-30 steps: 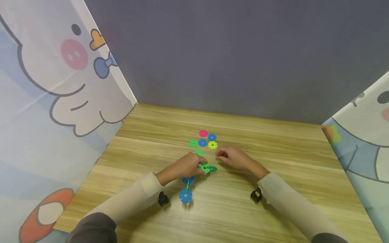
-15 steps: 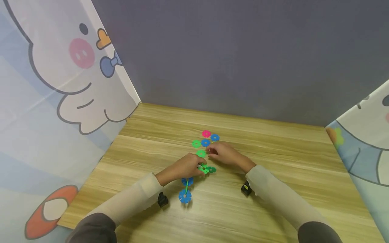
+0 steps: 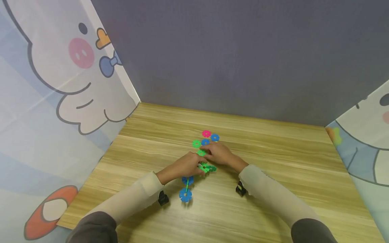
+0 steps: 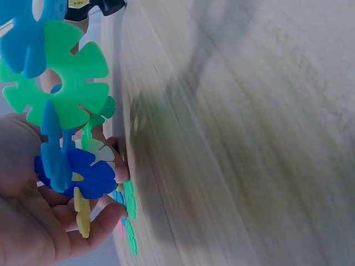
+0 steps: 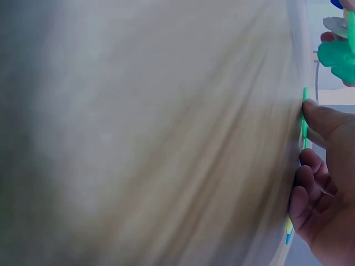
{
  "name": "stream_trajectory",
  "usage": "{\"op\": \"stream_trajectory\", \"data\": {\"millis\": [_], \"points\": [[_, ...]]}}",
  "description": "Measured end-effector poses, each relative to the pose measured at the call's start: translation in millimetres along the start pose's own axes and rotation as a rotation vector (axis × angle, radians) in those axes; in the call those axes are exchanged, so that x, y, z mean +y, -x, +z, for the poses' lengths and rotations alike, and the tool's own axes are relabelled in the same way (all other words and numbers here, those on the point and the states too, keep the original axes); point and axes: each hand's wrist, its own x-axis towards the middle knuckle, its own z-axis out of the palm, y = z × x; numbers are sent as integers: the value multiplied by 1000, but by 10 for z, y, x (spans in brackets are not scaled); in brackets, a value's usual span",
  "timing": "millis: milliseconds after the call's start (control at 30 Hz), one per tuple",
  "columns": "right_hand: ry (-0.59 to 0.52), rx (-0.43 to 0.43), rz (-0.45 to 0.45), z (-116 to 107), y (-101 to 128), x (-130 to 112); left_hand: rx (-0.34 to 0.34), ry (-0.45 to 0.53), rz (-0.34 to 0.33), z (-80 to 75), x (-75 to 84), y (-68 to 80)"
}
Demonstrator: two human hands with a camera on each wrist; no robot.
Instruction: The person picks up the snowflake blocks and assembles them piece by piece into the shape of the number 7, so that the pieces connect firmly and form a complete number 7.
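My left hand [image 3: 189, 164] grips an assembly of slotted plastic snowflake discs. A bright green disc [image 3: 205, 167] and a darker green disc [image 3: 212, 168] stick out past its fingertips; a blue disc [image 3: 185, 194] hangs at the near end. In the left wrist view, a large green disc [image 4: 75, 77], dark blue disc [image 4: 94, 172] and yellow disc [image 4: 82, 213] show in the linked chain. My right hand [image 3: 221, 154] has thumb and forefinger at a loose green disc [image 3: 200, 153] on the table, pinching its edge. The right thumb [image 5: 321, 117] overlaps that disc in the right wrist view.
Beyond the hands, a pink disc [image 3: 206, 134], another green disc [image 3: 196, 144] and two blue discs [image 3: 214, 137] lie flat on the wooden table [image 3: 273, 162]. A grey panel [image 3: 231, 60] stands behind, with cartoon-printed panels on both sides.
My right hand has moved left from beside the yellow disc to the loose green one, now covering most of the yellow disc. The left hand holds its assembly nearly still.
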Motion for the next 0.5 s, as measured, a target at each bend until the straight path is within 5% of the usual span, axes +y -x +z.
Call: {"op": "stream_trajectory", "data": {"millis": [500], "points": [[-51, 4, 75, -18, -1, -48, -4, 13, -35, -16, 30, -35]]}}
